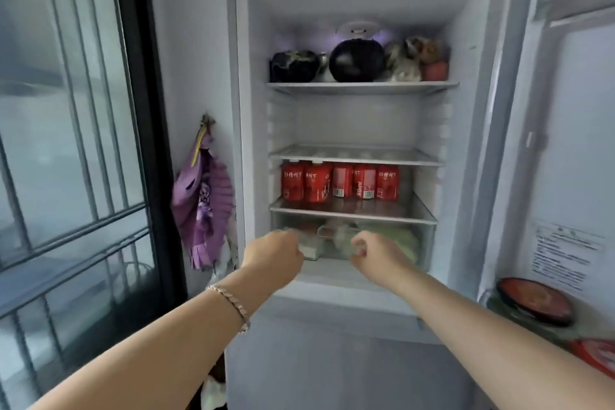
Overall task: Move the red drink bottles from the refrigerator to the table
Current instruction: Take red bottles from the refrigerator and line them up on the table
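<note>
Several red drink bottles (340,182) stand in a row on the refrigerator's lower glass shelf (352,210). The refrigerator (253,110) is open, its door swung to the right. Both my arms reach forward below that shelf. My left hand (275,249) and my right hand (370,250) hover in front of the clear crisper drawer (424,240), fingers curled, backs toward me. Motion blur hides the fingertips; nothing shows in either hand. Neither hand touches a bottle.
Dark aubergines (356,60) and other produce fill the top shelf; the middle shelf (356,155) holds nothing. A red-lidded jar (532,301) sits in the door rack at right. A purple cloth (203,206) hangs left of the fridge, beside a barred glass door (66,143).
</note>
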`<state>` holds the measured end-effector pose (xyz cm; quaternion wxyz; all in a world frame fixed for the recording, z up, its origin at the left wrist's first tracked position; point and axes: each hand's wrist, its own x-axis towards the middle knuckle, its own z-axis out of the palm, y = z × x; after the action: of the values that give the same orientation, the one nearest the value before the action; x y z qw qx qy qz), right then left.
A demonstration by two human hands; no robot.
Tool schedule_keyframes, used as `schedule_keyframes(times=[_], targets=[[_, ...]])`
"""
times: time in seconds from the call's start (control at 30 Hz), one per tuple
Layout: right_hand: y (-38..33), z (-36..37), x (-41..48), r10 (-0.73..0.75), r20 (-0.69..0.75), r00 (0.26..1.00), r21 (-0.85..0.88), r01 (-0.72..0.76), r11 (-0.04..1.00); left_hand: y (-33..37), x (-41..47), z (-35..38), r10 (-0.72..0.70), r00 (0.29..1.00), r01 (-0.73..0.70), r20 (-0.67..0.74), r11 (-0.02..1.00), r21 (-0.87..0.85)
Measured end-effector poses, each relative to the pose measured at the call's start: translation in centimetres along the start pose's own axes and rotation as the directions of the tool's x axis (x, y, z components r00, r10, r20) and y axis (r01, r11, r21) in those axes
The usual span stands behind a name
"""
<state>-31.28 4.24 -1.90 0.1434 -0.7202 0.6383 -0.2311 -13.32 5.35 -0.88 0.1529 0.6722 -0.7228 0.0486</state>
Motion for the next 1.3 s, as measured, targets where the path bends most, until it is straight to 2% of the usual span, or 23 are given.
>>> schedule_keyframes(times=[0.13, 0.33, 0.57, 0.77, 0.97, 1.13, 1.23, 1.3], targets=[[0.8, 1.8, 9.0, -0.026, -0.096, 0.995, 0.077, 0.033, 0.997, -1.0, 7.3, 3.1, -0.016, 0.999, 0.013, -0.045, 0.997, -0.071], [1.0, 4.4, 24.1, -0.048, -0.151, 0.987, 0.248, 0.085, 0.965, -1.7, 17.9, 5.9, -0.083, 0.988, 0.054, -0.133, 0.976, -0.209], [-0.5, 7.0, 37.3, 0.06, -0.195, 0.979, 0.489, 0.044, 0.871, -3.3, 26.3, 7.5, -0.199, 0.968, 0.123, -0.152, 0.905, -0.407], [-1.0, 6.8, 33.8, 0.096, -0.288, 0.953, 0.511, 0.068, 0.857, -3.9, 30.5, 8.4, -0.251, 0.944, 0.116, -0.216, 0.861, -0.496], [0.5, 6.7, 30.8, 0.16, -0.366, 0.917, 0.528, 0.064, 0.847, -3.1, 34.3, 10.4, -0.227, 0.932, 0.04, -0.283, 0.839, -0.542], [1.0, 6.5, 30.0, 0.194, -0.371, 0.908, 0.525, 0.033, 0.85, -2.1, 36.2, 10.6, -0.312, 0.921, 0.205, -0.234, 0.897, -0.391], [1.1, 6.3, 29.7, 0.188, -0.356, 0.915, 0.515, 0.024, 0.857, -1.6, 37.2, 10.7, -0.369, 0.907, 0.247, -0.202, 0.855, -0.456], [1.2, 6.2, 29.7, 0.182, -0.351, 0.918, 0.51, 0.024, 0.86, -1.6, 37.3, 10.9, -0.369, 0.913, 0.223, -0.174, 0.809, -0.544]])
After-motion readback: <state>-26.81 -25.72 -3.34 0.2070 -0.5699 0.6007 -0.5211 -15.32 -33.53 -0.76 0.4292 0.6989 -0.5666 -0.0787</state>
